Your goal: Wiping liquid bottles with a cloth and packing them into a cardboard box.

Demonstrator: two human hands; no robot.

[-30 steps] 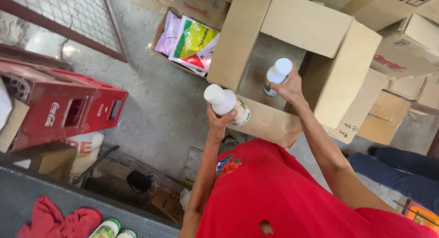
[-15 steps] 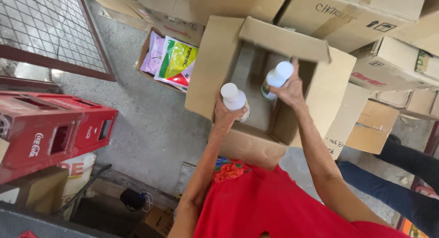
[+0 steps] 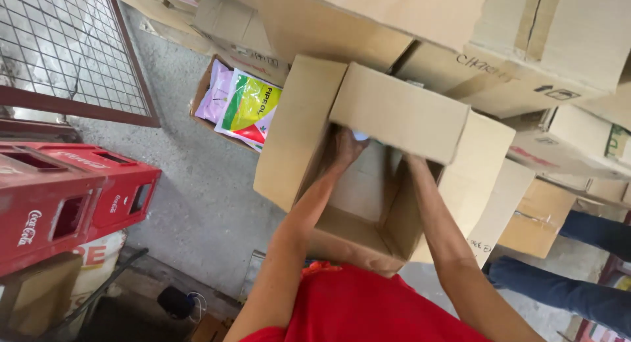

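Both bottles now sunk into box (image 3: 420,178); left hand (image 3: 345,148) gripping, right hidden.

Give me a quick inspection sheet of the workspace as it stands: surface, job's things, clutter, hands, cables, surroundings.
Surface: grey concrete floor, rough, bare beside the box.
Job's things: open cardboard box, flaps up; a white object shows just past the left hand, kind unclear.
Clutter: colourful packets in a shallow carton; red plastic crates at left.
Hands: left hand deep in the box, grip unclear; right hand hidden behind the box flap, only the forearm shows.
Cables: thin white cord near a dark object at the bottom.
Surroundings: stacked cartons, wire mesh panel, another person's legs in jeans at right.
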